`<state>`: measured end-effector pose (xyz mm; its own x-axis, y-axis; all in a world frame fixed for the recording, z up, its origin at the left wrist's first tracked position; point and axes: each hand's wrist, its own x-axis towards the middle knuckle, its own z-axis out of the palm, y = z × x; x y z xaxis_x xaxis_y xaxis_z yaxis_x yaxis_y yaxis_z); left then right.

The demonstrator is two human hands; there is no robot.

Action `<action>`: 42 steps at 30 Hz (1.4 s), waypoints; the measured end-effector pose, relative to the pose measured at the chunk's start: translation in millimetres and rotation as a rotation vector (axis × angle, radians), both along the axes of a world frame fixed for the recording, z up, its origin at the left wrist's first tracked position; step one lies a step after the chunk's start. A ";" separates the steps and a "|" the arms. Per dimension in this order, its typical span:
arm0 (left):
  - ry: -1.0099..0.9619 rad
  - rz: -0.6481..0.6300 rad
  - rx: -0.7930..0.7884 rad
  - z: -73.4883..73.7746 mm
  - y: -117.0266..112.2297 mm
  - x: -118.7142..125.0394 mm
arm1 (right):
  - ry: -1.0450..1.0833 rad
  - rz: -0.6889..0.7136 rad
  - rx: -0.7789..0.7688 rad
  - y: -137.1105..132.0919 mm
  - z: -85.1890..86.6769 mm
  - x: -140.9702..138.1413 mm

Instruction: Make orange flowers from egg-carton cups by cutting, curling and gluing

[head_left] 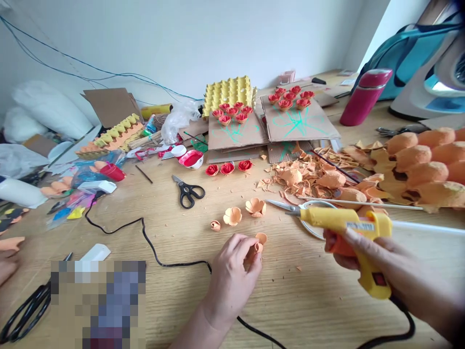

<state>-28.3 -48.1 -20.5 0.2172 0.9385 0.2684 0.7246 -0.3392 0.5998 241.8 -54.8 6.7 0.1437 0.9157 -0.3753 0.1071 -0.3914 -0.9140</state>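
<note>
Between the pinched fingertips of my left hand [236, 264] is a small orange egg-carton flower [261, 238], low over the table; the fingers cover part of it. My right hand [366, 257] is wrapped round the handle of a yellow glue gun [329, 218], its nozzle pointing left above silver scissors [313, 228]. A clear glue stick [425, 228] sticks out of its back. Just beyond my left hand lie two open orange petal cups, one [232, 216] beside the other [256, 207], and a small rolled bud [215, 225].
Three red roses [227, 168] and black-handled scissors [189, 192] lie farther back. Cardboard panels [236, 135] bear red roses. Orange carton scraps [290, 174] and egg trays [417, 165] fill the right. A black cord [174, 264] crosses the table. At far left shows another person's hand [7, 265].
</note>
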 end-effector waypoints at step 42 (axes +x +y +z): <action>0.011 -0.125 -0.077 11.3 -30.5 10.9 | -0.378 0.491 0.623 -36.5 -25.6 -78.1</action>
